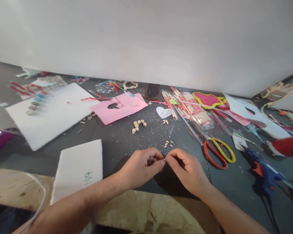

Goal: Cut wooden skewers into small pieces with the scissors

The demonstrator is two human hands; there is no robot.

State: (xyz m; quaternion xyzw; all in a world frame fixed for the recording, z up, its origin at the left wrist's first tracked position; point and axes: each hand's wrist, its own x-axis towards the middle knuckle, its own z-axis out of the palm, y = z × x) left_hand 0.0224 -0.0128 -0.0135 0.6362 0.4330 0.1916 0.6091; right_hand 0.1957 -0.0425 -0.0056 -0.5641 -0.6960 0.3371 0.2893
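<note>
Hands (141,167) (189,172) pinched together on one tiny piece (166,159), bottom centre; guessing those mid-frame clumps (136,124) are done, loose bits (171,145) left.

Craft workspace: scissors (206,137), glue gun (267,177)

Counter (113,138) | scissors (206,138): 1 pair | glue gun (268,177): 1 | phone (152,91), far edge: 1 | paper heart (164,112): 1 | white slab (78,165), near edge: 1 | cut stick bits (171,142): several, too small to count
</note>
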